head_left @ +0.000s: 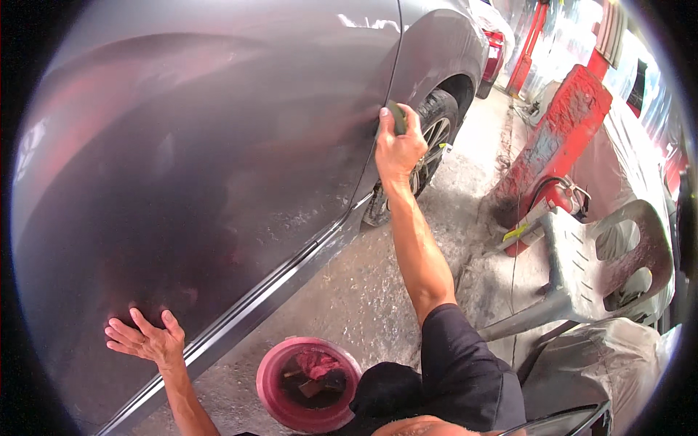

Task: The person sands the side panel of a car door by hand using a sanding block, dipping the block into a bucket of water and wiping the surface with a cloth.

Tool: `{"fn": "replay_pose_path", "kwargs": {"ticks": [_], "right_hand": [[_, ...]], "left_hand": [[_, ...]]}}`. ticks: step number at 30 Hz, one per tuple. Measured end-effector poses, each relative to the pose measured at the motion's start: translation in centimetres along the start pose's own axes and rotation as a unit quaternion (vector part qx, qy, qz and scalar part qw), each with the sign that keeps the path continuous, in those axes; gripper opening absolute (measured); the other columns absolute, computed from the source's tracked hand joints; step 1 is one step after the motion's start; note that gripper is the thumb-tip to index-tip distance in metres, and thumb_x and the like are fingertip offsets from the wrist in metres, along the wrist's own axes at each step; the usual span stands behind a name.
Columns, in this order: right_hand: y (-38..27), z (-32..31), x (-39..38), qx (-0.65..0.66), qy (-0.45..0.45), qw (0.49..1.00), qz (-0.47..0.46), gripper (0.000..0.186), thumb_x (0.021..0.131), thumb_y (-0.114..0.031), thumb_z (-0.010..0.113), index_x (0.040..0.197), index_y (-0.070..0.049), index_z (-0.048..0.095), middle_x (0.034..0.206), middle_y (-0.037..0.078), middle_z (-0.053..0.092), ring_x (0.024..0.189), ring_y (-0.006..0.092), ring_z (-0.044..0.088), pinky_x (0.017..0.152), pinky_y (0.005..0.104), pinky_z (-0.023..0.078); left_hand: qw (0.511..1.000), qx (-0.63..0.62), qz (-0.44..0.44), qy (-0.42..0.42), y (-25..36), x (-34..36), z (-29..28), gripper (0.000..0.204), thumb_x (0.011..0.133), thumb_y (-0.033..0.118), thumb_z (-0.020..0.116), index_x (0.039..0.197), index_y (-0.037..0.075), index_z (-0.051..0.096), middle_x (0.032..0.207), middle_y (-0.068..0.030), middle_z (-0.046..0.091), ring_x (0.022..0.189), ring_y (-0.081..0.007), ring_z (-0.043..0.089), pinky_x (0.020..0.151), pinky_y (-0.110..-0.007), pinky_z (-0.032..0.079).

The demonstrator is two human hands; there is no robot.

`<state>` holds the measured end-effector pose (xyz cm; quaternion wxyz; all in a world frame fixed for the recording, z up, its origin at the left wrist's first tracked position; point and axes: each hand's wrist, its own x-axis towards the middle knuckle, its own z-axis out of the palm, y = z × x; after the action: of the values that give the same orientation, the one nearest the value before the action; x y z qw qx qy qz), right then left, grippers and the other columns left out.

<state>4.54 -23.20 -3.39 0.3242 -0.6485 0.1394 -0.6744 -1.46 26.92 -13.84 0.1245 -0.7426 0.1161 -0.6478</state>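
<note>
My right hand grips a dark olive block against the rear edge of the grey car door, close to the seam before the wheel arch. My left hand rests with fingers spread on the lower part of the same door, just above a shiny trim strip. The car's wheel shows behind my right arm. Below the door, on the floor, stands a pink basin with dark contents and a pink cloth in it.
At the right are a red post, a red fire extinguisher, a grimy plastic chair and crumpled covering sheets. The tail of another vehicle shows at the back. A thin line or cord runs along the concrete floor.
</note>
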Motion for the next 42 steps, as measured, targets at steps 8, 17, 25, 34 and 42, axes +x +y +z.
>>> {"fn": "replay_pose_path", "kwargs": {"ticks": [8,17,25,34,42], "right_hand": [[-0.6,-0.9,0.7,-0.077,-0.041,0.985,-0.151,0.018,0.087,-0.008,0.066,0.104,-0.004,0.067,0.086,0.014,0.066,0.08,0.032,0.065,0.072,0.04,0.051],[-0.6,-0.5,3.5,-0.067,-0.049,0.962,-0.261,0.015,0.081,-0.005,0.067,0.096,-0.003,0.068,0.082,0.014,0.067,0.076,0.0333,0.066,0.07,0.0401,0.053],[4.0,-2.5,-6.2,-0.106,-0.132,0.973,-0.155,0.018,0.076,-0.002,0.072,0.092,-0.006,0.063,0.081,0.013,0.061,0.074,0.0338,0.063,0.063,0.0416,0.05],[5.0,-2.6,-10.6,-0.088,-0.127,0.984,-0.085,0.023,0.074,-0.001,0.072,0.096,-0.005,0.067,0.083,0.012,0.064,0.076,0.0314,0.064,0.068,0.0403,0.052],[0.3,-1.0,-1.5,-0.124,-0.059,0.975,-0.172,0.015,0.078,-0.006,0.071,0.093,-0.004,0.07,0.082,0.012,0.066,0.075,0.0305,0.066,0.066,0.0395,0.053]], "left_hand": [[1.0,-0.016,0.002,-0.006,0.0,-0.1,-0.2,0.068,0.097,0.041,0.05,0.153,0.01,0.027,0.16,-0.0213,0.015,0.15,-0.0383,0.007,0.118,-0.06,0.001],[1.0,-0.016,0.011,-0.004,0.1,0.0,-0.3,0.069,0.097,0.041,0.05,0.152,0.005,0.028,0.159,-0.0238,0.014,0.15,-0.04,0.008,0.117,-0.062,0.002],[1.0,-0.014,0.01,-0.005,-0.1,-0.4,0.0,0.068,0.097,0.042,0.05,0.152,0.007,0.03,0.159,-0.0244,0.016,0.149,-0.0409,0.009,0.117,-0.061,0.002],[1.0,0.005,0.013,-0.002,-0.3,-0.3,0.1,0.07,0.098,0.048,0.046,0.151,0.004,0.03,0.159,-0.0257,0.016,0.149,-0.0419,0.009,0.118,-0.059,0.002],[1.0,-0.004,0.012,-0.004,0.0,0.1,-0.3,0.069,0.098,0.044,0.049,0.152,0.004,0.03,0.158,-0.024,0.016,0.149,-0.0419,0.011,0.117,-0.061,0.004]]}}
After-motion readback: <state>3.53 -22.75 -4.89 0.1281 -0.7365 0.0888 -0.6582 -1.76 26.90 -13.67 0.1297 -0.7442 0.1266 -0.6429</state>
